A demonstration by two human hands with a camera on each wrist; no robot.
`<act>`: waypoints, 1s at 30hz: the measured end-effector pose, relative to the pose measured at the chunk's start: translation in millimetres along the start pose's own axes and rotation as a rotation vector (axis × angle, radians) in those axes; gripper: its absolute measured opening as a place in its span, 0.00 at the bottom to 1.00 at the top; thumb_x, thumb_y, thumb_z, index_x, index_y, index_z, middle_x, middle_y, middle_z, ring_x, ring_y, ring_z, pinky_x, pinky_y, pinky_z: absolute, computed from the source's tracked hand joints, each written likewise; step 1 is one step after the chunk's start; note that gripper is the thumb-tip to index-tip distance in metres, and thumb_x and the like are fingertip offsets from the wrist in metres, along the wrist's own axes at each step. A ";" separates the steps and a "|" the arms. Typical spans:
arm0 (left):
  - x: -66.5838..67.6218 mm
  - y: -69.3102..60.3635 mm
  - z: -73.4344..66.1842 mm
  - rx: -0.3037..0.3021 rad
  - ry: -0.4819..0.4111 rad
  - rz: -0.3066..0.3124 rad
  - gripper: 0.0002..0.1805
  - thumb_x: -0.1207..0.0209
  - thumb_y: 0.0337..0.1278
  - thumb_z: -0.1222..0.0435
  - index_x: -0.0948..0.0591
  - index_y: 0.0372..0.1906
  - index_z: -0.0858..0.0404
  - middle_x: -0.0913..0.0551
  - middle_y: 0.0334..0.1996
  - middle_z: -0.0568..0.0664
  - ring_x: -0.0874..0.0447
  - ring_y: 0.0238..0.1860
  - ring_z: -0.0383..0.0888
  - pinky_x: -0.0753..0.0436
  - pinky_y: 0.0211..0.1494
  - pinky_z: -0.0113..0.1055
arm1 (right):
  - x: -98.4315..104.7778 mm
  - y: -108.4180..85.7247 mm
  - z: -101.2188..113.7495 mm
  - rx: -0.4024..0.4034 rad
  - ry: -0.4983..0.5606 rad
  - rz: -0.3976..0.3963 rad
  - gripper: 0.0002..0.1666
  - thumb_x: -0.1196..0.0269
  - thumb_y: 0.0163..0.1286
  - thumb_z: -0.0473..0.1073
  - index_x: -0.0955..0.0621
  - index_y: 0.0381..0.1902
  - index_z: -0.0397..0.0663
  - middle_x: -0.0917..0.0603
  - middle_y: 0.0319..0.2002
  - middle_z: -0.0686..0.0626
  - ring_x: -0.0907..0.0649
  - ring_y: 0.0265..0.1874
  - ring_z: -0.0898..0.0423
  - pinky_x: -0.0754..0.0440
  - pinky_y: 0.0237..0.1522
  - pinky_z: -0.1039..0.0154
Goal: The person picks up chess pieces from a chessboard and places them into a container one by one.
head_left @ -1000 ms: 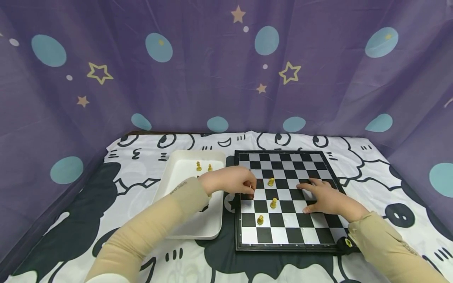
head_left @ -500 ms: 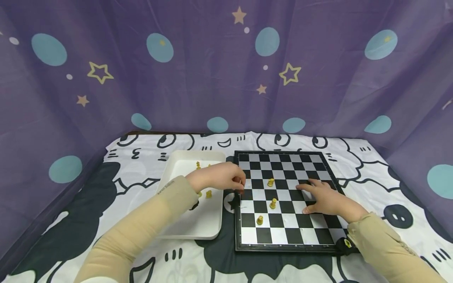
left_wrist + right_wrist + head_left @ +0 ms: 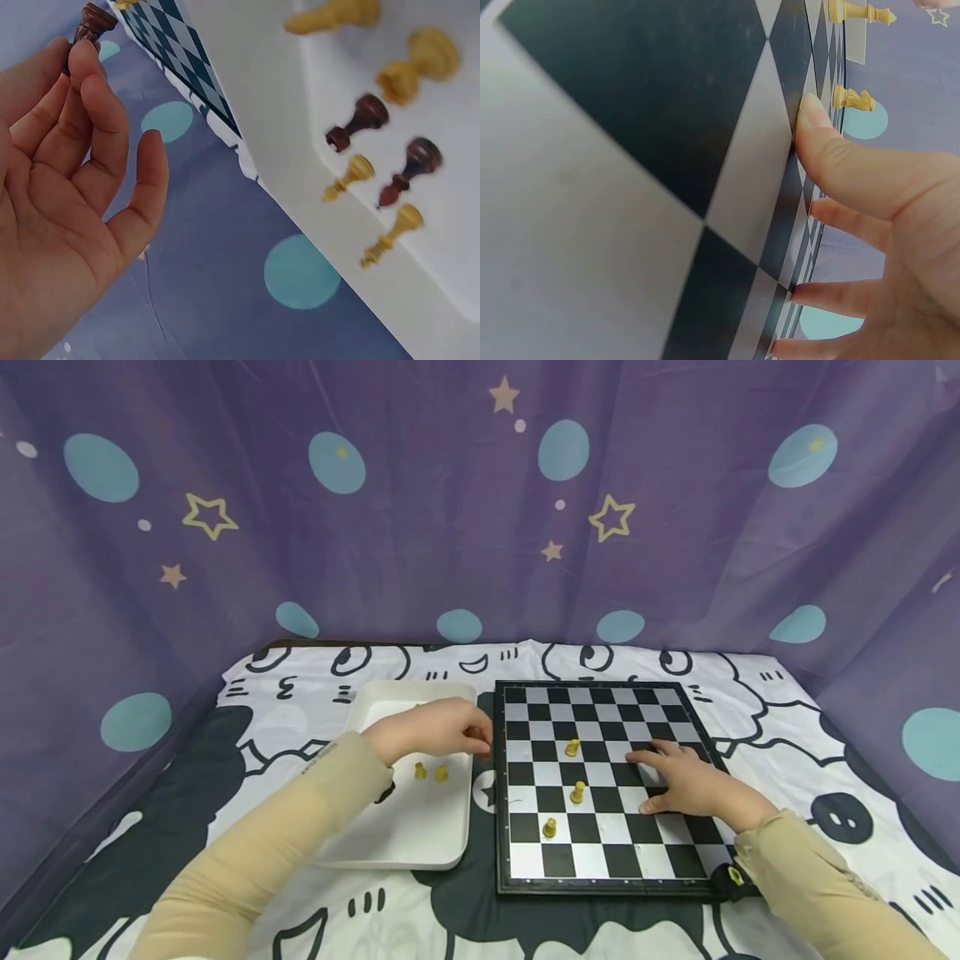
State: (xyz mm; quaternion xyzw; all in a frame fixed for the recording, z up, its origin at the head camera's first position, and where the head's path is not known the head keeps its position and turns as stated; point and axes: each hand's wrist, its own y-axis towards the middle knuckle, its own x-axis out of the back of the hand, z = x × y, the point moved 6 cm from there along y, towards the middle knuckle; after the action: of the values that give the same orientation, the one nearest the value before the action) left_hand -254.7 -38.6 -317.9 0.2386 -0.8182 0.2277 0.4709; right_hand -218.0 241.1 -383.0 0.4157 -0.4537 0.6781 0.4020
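My left hand [image 3: 438, 727] is above the right side of the white tray [image 3: 450, 852]. In the left wrist view its thumb and index finger pinch a dark brown chess piece [image 3: 95, 22]; which piece it is I cannot tell, as fingers cover part of it. My right hand [image 3: 690, 783] rests with spread fingers on the right part of the chessboard [image 3: 592, 887]. Three yellow chess pieces stand on the board's left half: one near the middle [image 3: 572, 747], another lower [image 3: 577, 792], and a third near the front [image 3: 550, 827].
Yellow and dark chess pieces lie in the tray, among them a dark rook [image 3: 358, 121] and a yellow piece [image 3: 394, 235]. A patterned cloth [image 3: 780, 743] covers the table. Behind it hangs a purple curtain [image 3: 420, 552].
My left hand has moved left from the board's left edge to above the tray's right side. The right hand stays in place on the board.
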 end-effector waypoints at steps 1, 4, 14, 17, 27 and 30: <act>1.3 -2.0 1.8 0.001 0.005 -0.007 0.05 0.42 0.62 0.65 0.17 0.32 0.59 0.15 0.29 0.45 0.22 0.28 0.36 0.24 0.36 0.29 | 0.2 0.2 0.0 0.000 -0.002 0.000 0.47 0.28 0.46 0.60 0.28 0.63 0.49 0.42 0.66 0.24 0.42 0.61 0.19 0.37 0.52 0.26; 5.2 -7.1 8.7 0.018 0.013 -0.027 0.06 0.43 0.63 0.65 0.17 0.32 0.58 0.15 0.29 0.46 0.25 0.25 0.36 0.25 0.33 0.30 | 0.4 0.8 0.0 0.000 -0.003 -0.001 0.47 0.28 0.47 0.59 0.28 0.63 0.49 0.42 0.66 0.24 0.42 0.61 0.19 0.37 0.52 0.26; 22.5 -26.6 27.9 0.118 -0.050 -0.065 0.06 0.44 0.63 0.67 0.18 0.33 0.59 0.15 0.29 0.45 0.22 0.25 0.38 0.23 0.32 0.32 | 0.0 -0.5 0.4 0.005 0.003 0.002 0.48 0.28 0.46 0.60 0.28 0.63 0.48 0.42 0.66 0.24 0.42 0.61 0.19 0.37 0.52 0.26; 27.0 -31.5 34.8 0.129 -0.010 -0.085 0.06 0.43 0.63 0.66 0.17 0.33 0.58 0.16 0.28 0.45 0.24 0.26 0.36 0.25 0.36 0.33 | -0.1 -0.8 0.5 0.007 0.001 0.000 0.47 0.28 0.46 0.60 0.28 0.63 0.48 0.42 0.66 0.24 0.42 0.61 0.19 0.37 0.52 0.26; 36.9 -44.0 56.6 0.182 0.039 -0.128 0.04 0.41 0.61 0.65 0.17 0.34 0.60 0.17 0.27 0.49 0.27 0.27 0.39 0.25 0.37 0.35 | 1.1 -1.7 1.5 0.017 -0.003 -0.008 0.47 0.28 0.47 0.60 0.28 0.63 0.48 0.42 0.65 0.24 0.41 0.60 0.20 0.36 0.51 0.27; 37.2 -45.9 66.1 0.198 0.030 -0.125 0.04 0.41 0.60 0.67 0.17 0.34 0.61 0.17 0.28 0.51 0.26 0.27 0.39 0.25 0.36 0.35 | 1.9 -2.5 1.5 0.019 0.001 -0.009 0.46 0.28 0.47 0.59 0.28 0.63 0.48 0.42 0.65 0.24 0.41 0.60 0.19 0.36 0.51 0.26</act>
State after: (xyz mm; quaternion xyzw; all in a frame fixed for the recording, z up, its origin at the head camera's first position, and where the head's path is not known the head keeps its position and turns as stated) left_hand -287.1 -120.5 -308.4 0.3314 -0.7681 0.2811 0.4703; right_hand -216.0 240.7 -380.1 0.4213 -0.4452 0.6808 0.4010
